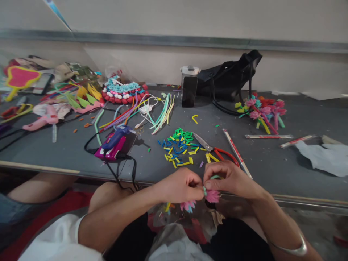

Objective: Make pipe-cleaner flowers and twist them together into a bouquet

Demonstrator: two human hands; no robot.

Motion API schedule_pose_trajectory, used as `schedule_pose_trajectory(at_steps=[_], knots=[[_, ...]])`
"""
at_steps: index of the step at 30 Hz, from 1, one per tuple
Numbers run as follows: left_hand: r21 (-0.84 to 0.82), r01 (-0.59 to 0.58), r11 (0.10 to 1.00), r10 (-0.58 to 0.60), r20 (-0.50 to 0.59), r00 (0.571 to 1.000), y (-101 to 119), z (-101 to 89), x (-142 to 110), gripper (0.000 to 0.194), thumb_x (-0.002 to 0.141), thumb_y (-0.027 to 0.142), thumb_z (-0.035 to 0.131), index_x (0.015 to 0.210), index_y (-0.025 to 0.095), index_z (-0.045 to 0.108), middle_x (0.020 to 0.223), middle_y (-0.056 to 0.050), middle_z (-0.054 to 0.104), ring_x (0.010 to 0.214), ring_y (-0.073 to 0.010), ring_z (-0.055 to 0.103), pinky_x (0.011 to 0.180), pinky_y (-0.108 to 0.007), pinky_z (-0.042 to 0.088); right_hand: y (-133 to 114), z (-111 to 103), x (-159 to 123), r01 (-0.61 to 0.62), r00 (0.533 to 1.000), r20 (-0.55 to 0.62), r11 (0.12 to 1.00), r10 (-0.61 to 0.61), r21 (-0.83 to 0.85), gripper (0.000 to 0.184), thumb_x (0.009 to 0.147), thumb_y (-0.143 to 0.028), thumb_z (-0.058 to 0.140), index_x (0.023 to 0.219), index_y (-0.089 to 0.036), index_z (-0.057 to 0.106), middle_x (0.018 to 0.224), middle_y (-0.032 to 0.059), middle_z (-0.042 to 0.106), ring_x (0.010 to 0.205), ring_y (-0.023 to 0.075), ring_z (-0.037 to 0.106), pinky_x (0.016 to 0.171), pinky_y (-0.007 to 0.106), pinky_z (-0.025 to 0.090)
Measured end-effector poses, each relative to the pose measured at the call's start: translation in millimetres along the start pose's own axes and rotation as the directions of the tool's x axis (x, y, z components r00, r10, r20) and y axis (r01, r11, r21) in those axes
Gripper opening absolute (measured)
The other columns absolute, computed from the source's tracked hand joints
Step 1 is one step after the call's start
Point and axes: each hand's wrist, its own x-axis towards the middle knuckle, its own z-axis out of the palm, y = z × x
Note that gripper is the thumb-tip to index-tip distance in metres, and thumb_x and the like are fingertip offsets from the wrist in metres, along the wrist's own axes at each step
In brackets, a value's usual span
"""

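Note:
Both hands meet just over the table's front edge. My left hand (181, 185) is closed in a pinch at the base of a pink craft flower (212, 196), its fingertips partly hidden. From the right, my right hand (228, 179) pinches a light green strip (216, 177) by the flower. Under the left hand shows a pink and blue flower (187, 206); what bears it is hidden. Closest on the table are red-handled scissors (221, 152) with open blades, and a pile of short green, blue and yellow tube pieces (182, 143).
A blue glue gun (116, 138) rests on a magenta holder (110, 150), cord trailing over the edge. Long pale strips (164, 114) lie behind. A phone (189, 91) leans on a bottle (190, 70) beside a black bag (228, 78). Finished-looking flowers (262, 110) lie right.

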Motion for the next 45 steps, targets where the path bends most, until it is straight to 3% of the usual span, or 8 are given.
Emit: schedule_pose_trajectory(at_steps=[7, 15, 21, 25, 33, 37, 42, 45], knots=[[-0.003, -0.078, 0.997, 0.075, -0.237, 0.969, -4, 1.1, 5, 0.011, 0.072, 0.021, 0.053, 0.062, 0.016, 0.055, 0.055, 0.006, 0.043, 0.053, -0.0081, 0.038, 0.050, -0.021, 0.028, -15, 12, -7, 0.150, 0.942, -0.247, 0.944, -0.226, -0.294, 0.015, 0.088, -0.027, 0.065, 0.075, -0.020, 0.070, 0.070, -0.0004, 0.063, 0.067, 0.0124, 0.058, 0.064, 0.025, 0.044], [-0.285, -0.235, 0.929, 0.074, -0.480, 0.874, -6, 6.1, 12, 0.015, 0.071, 0.026, 0.062, 0.062, 0.014, 0.059, 0.057, 0.005, 0.048, 0.055, -0.0078, 0.040, 0.052, -0.020, 0.029, -8, 24, -6, 0.289, 0.780, -0.314, 0.756, -0.542, -0.588, 0.014, 0.086, -0.014, 0.063, 0.092, -0.023, 0.071, 0.081, 0.0029, 0.067, 0.075, 0.0163, 0.061, 0.069, 0.031, 0.049], [-0.671, -0.266, 0.692, -0.098, -0.452, 0.886, -5, 4.9, 15, 0.018, 0.059, 0.024, 0.075, 0.061, 0.013, 0.061, 0.054, 0.004, 0.051, 0.048, -0.0055, 0.041, 0.047, -0.020, 0.028, -5, 31, -3, 0.243, 0.755, -0.243, 0.604, -0.609, -0.759, 0.019, 0.087, -0.012, 0.060, 0.100, -0.021, 0.071, 0.081, 0.0049, 0.068, 0.075, 0.0185, 0.060, 0.073, 0.036, 0.048], [-0.775, -0.215, 0.595, -0.148, -0.368, 0.918, -4, 2.1, 15, 0.021, 0.057, 0.022, 0.077, 0.062, 0.014, 0.059, 0.049, 0.007, 0.046, 0.041, -0.0039, 0.035, 0.042, -0.019, 0.024, -6, 35, -3, 0.184, 0.746, -0.228, 0.523, -0.625, -0.832, 0.022, 0.088, -0.011, 0.059, 0.105, -0.020, 0.071, 0.082, 0.0058, 0.069, 0.078, 0.0201, 0.060, 0.076, 0.038, 0.047], [-0.658, -0.276, 0.700, -0.012, -0.398, 0.917, -2, -6.5, 16, 0.019, 0.062, 0.024, 0.077, 0.064, 0.012, 0.063, 0.054, 0.003, 0.054, 0.047, -0.0043, 0.043, 0.046, -0.018, 0.030, -8, 28, -3, 0.272, 0.715, -0.359, 0.711, -0.600, -0.648, 0.027, 0.085, -0.009, 0.059, 0.105, -0.023, 0.070, 0.085, 0.0042, 0.068, 0.080, 0.0176, 0.063, 0.073, 0.032, 0.052], [-0.612, -0.235, 0.755, -0.028, -0.389, 0.921, -4, -7.1, 15, 0.022, 0.066, 0.029, 0.078, 0.067, 0.013, 0.062, 0.052, 0.006, 0.048, 0.043, -0.0031, 0.038, 0.041, -0.017, 0.023, -7, 28, -3, 0.243, 0.724, -0.375, 0.724, -0.578, -0.646, 0.025, 0.087, -0.011, 0.059, 0.105, -0.025, 0.070, 0.087, 0.0035, 0.070, 0.082, 0.0167, 0.066, 0.072, 0.029, 0.053], [-0.625, -0.308, 0.718, 0.004, -0.438, 0.899, -6, -4.9, 16, 0.029, 0.070, 0.039, 0.079, 0.078, 0.017, 0.062, 0.060, 0.007, 0.049, 0.045, -0.0044, 0.042, 0.041, -0.017, 0.030, -7, 36, -1, 0.212, 0.664, -0.426, 0.701, -0.614, -0.680, 0.024, 0.088, -0.011, 0.060, 0.107, -0.022, 0.069, 0.086, 0.0020, 0.072, 0.079, 0.0149, 0.067, 0.074, 0.027, 0.054], [-0.676, -0.306, 0.670, -0.001, -0.413, 0.911, -6, -5.3, 17, 0.029, 0.070, 0.037, 0.080, 0.080, 0.017, 0.063, 0.063, 0.005, 0.052, 0.048, -0.0058, 0.047, 0.045, -0.018, 0.038, -8, 38, -2, 0.184, 0.668, -0.476, 0.746, -0.572, -0.640, 0.020, 0.088, -0.012, 0.061, 0.103, -0.022, 0.070, 0.086, 0.0012, 0.073, 0.078, 0.0137, 0.068, 0.073, 0.024, 0.054]])
